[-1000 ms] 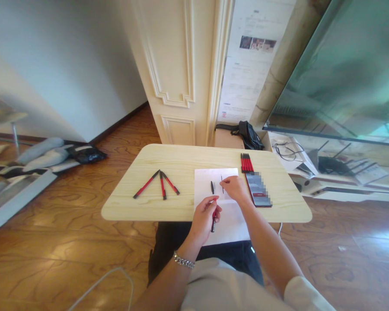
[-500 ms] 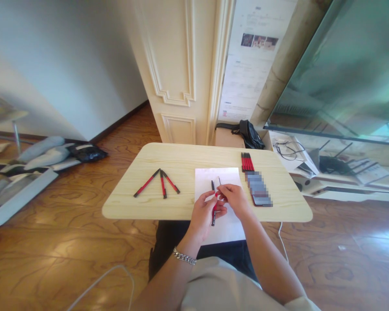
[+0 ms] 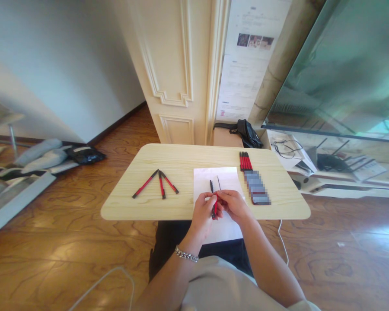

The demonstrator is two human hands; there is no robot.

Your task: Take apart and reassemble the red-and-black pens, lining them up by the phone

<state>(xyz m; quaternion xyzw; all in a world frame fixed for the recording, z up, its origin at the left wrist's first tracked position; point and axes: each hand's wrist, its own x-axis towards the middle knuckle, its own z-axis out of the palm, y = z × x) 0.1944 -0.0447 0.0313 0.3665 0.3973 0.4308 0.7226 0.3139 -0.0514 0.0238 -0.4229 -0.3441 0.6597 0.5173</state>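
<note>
My left hand (image 3: 203, 211) is closed around a red and black pen barrel (image 3: 214, 209), above a white sheet of paper (image 3: 225, 231). Pinched at the upper end of that barrel are the fingertips of my right hand (image 3: 235, 205); whether they grip a small part there is hidden. Just beyond the fingers, a black pen part (image 3: 211, 186) shows over the paper. Beside it is a thin dark rod like a pen refill (image 3: 218, 183), its near end close to my right fingers. Three red and black pens (image 3: 162, 185) lie fanned out on the left.
The light wooden table (image 3: 123, 203) has rounded corners. At its right lie a row of several red and black pens (image 3: 245, 161) and a blurred-out phone (image 3: 257, 188). A black bag (image 3: 248, 134) sits on a box behind. A white cable (image 3: 281, 242) hangs at the right.
My right hand has moved down and closer to my left, its fingertips now on the barrel's upper end. More of the thin rod shows. The view has shifted slightly.
</note>
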